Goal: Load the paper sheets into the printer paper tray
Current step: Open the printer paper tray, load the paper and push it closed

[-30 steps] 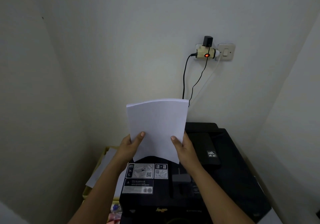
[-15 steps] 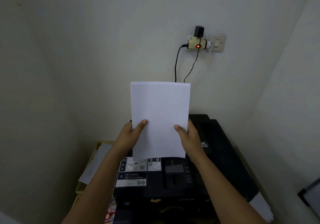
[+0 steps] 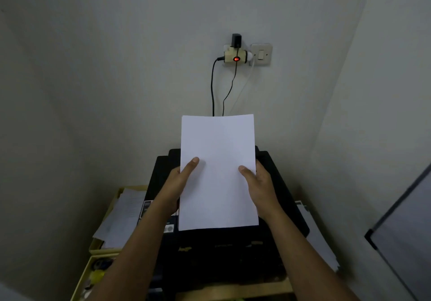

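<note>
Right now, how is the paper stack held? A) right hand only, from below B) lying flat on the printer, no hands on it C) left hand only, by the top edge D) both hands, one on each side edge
D: the left hand and the right hand each hold a side edge of the paper stack, thumbs on its front face, above the black printer.

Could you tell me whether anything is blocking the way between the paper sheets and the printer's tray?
Nothing visible does. The left hand and right hand hold the paper sheets over the printer; the sheets themselves hide the tray opening behind them.
</note>
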{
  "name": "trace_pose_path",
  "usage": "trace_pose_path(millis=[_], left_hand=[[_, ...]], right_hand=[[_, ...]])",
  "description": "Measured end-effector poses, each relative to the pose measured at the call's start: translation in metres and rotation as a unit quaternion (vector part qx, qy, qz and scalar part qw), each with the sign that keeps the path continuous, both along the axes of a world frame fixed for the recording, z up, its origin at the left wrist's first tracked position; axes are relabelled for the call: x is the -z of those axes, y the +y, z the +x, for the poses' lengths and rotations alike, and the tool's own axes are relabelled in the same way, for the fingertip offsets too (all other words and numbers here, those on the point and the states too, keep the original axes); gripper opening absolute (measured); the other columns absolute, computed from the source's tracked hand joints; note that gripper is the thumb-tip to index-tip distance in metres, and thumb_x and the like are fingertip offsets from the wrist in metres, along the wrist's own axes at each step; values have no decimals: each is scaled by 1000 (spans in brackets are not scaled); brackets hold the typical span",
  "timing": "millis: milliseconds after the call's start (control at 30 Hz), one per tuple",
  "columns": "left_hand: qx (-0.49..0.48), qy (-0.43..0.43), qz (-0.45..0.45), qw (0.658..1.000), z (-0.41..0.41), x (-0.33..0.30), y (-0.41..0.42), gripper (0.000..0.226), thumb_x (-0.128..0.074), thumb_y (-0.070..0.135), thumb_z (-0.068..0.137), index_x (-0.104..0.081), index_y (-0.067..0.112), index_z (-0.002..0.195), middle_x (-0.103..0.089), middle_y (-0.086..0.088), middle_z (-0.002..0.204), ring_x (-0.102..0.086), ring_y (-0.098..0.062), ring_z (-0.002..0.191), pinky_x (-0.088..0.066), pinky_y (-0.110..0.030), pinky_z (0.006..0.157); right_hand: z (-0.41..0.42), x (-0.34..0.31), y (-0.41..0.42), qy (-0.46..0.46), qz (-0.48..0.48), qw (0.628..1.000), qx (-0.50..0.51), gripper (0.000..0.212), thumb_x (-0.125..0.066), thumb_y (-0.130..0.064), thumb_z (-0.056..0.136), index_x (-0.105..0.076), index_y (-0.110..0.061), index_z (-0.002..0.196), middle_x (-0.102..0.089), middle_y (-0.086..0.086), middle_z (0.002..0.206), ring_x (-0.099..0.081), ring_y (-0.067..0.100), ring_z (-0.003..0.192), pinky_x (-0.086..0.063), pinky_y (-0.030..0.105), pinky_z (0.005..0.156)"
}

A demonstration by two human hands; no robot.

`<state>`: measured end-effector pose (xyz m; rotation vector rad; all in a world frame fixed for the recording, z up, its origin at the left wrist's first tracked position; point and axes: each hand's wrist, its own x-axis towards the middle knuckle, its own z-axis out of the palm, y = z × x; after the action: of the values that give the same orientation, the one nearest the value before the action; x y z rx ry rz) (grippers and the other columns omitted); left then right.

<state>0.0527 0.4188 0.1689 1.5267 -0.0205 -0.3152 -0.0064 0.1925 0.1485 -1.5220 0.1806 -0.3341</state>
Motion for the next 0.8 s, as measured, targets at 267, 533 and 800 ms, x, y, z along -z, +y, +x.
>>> trace_pose_path(millis=[267,533,800], left_hand=[[13,32,-15,999,-73,10,-45,55,-70,66,88,-64,34,131,-72,-3,130,-68,-31,119,-53,-55,105],[-37,3,6,999,-158,62,-67,32,-70,41,98,-66,31,128,-79,2,119,-75,-23,110,-61,-39,86],[-90,12,26,996,-212,90,-58,38,-70,41,97,-67,26,132,-78,2,119,-75,-21,108,-61,-34,82]], right_hand=[[-72,11,-45,26,8,1000,-9,30,-61,-25,111,-60,-35,139,-72,-17,123,-71,6,112,-58,13,75],[-141,50,-71,74,34,995,-48,25,-64,-25,109,-66,-47,120,-78,-17,117,-75,9,109,-59,21,84],[-182,77,-60,107,38,989,-91,31,-61,-27,110,-60,-36,140,-72,-16,123,-69,5,111,-56,17,77]])
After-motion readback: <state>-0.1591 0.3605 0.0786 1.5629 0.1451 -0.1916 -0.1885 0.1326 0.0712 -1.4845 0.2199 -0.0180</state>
